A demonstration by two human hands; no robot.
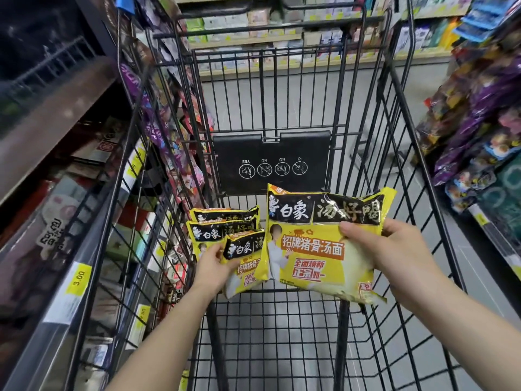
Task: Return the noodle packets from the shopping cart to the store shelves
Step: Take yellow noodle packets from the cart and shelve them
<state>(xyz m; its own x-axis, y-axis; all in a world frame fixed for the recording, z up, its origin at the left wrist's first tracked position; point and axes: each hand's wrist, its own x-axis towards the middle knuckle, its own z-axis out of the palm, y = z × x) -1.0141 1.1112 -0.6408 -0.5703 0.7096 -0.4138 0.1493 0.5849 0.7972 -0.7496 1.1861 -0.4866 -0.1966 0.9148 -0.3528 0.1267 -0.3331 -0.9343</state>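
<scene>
Head cam shows a big yellow noodle packet [324, 244] pinched at its edge by the right hand [394, 255], lifted above the cart [282, 334] floor. Left hand [217, 266] is clamped on a smaller packet [245, 261], with two more packets [222, 224] stacked behind it. Probably grabbing one per hand to save trips to the left shelf [70, 292].

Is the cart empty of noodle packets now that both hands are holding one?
No: behind the left hand and its packet, more yellow packets lean in the cart.
</scene>
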